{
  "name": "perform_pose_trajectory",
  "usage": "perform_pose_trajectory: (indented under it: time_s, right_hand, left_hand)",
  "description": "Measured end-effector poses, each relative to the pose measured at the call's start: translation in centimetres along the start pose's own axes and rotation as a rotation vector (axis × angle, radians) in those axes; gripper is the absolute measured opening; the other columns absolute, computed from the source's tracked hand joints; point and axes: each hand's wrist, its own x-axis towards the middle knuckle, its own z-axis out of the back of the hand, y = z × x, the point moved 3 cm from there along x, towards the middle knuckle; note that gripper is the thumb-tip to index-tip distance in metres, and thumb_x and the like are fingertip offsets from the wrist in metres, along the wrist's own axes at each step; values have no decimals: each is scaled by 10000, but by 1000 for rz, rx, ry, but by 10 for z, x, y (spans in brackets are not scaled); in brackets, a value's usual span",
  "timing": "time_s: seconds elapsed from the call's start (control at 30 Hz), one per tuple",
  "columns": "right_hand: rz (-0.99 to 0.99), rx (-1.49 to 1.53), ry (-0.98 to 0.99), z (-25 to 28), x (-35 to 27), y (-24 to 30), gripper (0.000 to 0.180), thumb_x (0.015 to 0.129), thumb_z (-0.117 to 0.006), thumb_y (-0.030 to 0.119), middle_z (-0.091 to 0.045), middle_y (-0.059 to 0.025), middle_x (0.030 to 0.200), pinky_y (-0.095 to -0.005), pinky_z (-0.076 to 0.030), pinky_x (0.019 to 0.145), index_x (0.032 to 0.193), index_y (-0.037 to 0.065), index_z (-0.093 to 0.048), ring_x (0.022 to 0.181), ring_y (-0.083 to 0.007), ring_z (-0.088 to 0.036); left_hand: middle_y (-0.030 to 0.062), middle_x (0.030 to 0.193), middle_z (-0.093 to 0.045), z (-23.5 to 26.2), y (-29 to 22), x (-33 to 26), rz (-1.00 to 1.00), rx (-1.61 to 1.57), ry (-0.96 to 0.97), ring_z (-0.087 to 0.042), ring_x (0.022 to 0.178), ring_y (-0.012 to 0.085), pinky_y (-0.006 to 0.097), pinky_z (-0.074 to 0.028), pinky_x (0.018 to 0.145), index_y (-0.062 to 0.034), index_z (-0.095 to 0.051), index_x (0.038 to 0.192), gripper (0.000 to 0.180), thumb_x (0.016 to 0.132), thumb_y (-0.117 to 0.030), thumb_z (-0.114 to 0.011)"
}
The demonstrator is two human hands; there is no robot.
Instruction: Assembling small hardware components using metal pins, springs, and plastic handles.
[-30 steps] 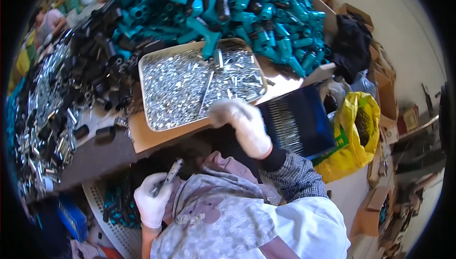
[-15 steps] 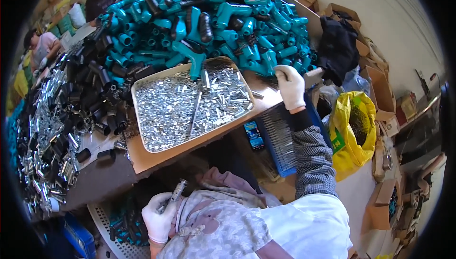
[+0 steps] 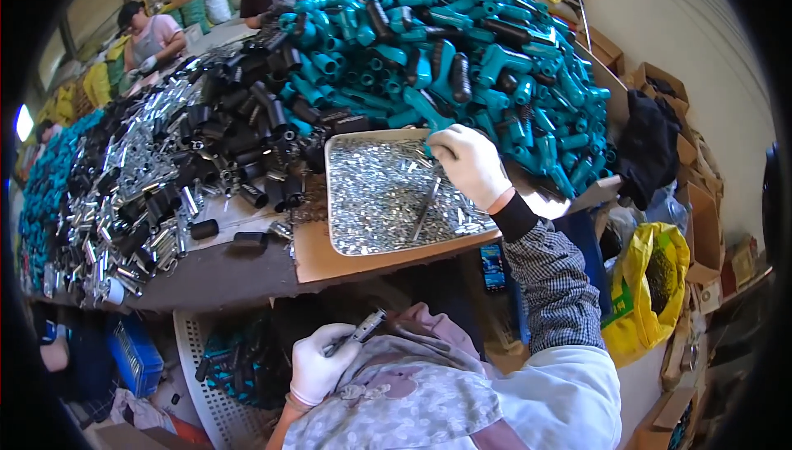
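My left hand, in a white glove, is closed round a short metal cylinder in front of my lap. One end of the cylinder sticks up past the fingers. Over the far right part of a cream tray is my right hand, also gloved, its fingers curled together. They touch or nearly touch the lower end of a teal pistol-shaped handle; what they grip, if anything, is hidden. Many small shiny metal pieces fill the tray, and a thin metal strip lies on them.
Behind the tray rises a heap of teal handles; black sleeves and metal parts spread left. A phone lies below the table edge. A yellow bag stands at right, a perforated white basket at lower left. Two people sit beyond.
The view has swung left, so the scene sits further right. My right hand has moved from the tray's right side to over its far part. My left hand still holds the metal cylinder.
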Motion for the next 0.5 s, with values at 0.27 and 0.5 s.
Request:
perform_pose_trajectory:
  time_s: [0.27, 0.5]
  right_hand:
    - [168, -81, 31, -29, -7, 50, 256, 794, -763, 209, -667, -103, 1068, -446, -497, 878, 1010, 95, -688, 1029, -329, -618]
    - [193, -60, -71, -30, -5, 44, 307, 841, -728, 249, -667, -118, 1147, -455, -468, 978, 1089, 78, -668, 1121, -348, -604]
  left_hand:
    - [96, 939, -758, 7, 11, -2, 40, -58, 44, -665, 818, 79, 266, -547, 772, 19, -724, 1100, 292, 854, -126, -786]
    - [95, 957, -756, 5, -3, 17, 36, -38, 116, -669, 833, 92, 264, -549, 770, 25, -729, 1111, 290, 865, -122, -773]
